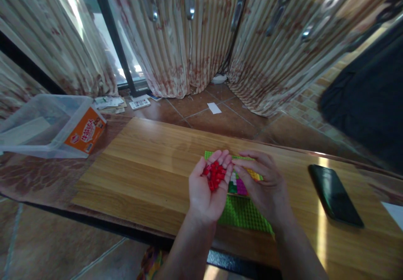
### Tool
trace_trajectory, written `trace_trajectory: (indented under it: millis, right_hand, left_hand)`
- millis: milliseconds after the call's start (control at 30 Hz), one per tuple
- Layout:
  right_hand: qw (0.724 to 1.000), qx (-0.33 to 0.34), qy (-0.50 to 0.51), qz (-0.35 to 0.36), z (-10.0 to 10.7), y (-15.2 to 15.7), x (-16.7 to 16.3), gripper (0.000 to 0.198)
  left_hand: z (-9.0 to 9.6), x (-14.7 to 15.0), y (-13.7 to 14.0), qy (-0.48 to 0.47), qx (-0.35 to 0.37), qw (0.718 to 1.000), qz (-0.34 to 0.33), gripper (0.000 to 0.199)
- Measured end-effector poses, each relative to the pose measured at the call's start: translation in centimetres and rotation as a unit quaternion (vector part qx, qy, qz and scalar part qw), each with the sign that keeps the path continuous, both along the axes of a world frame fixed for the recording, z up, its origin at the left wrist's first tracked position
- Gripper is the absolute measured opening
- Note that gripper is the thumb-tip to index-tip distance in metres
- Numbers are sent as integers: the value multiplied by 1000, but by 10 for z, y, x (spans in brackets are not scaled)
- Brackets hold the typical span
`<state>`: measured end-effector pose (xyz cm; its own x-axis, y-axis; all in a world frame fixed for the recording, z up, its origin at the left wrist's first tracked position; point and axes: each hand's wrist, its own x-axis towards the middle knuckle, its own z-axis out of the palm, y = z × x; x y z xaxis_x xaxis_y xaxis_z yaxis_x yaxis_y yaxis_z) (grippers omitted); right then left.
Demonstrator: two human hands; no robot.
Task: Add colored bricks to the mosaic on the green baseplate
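My left hand (pixel 204 198) is palm up and cupped around a heap of small red toy bricks (pixel 215 175). Close to its fingertips, my right hand (pixel 267 183) has thumb and fingers pinched together; whatever they hold is too small to make out. Beneath both hands a green studded baseplate (pixel 244 213) lies on the wooden board. Purple bricks (pixel 242 187), white bricks (pixel 233 178) and yellow bricks (pixel 254 174) show on it between the hands. My hands hide much of the baseplate.
A black phone (pixel 335 196) lies on the wooden board (pixel 145 166) to the right. On the left stands a clear plastic bin (pixel 53 141) with an orange label. Papers (pixel 110 103), curtains (pixel 170 53) and a dark cloth-like shape (pixel 368 95) are beyond.
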<state>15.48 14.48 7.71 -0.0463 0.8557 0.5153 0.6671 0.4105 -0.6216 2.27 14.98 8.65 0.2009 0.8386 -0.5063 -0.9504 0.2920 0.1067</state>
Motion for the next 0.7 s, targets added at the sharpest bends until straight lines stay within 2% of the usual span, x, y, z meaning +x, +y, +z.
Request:
trace_trajectory:
  millis: [100, 200, 433, 567, 700]
  right_hand:
    - [998, -3, -24, 66, 13, -5, -7, 22]
    - [994, -8, -65, 86, 17, -8, -13, 23]
    - [993, -20, -84, 77, 14, -8, -22, 17]
    - [997, -31, -36, 58, 14, -8, -20, 13]
    - [998, -51, 47, -9, 10, -6, -6, 12]
  left_hand:
    - [2, -1, -1, 4, 2, 1000, -9, 34]
    - [4, -3, -1, 7, 7, 1000, -11, 35]
    - [5, -2, -2, 8, 20, 999, -27, 33]
    - [4, -2, -3, 10, 15, 1000, -26, 32]
    - [2, -2, -1, 7, -12, 1000, 1, 29]
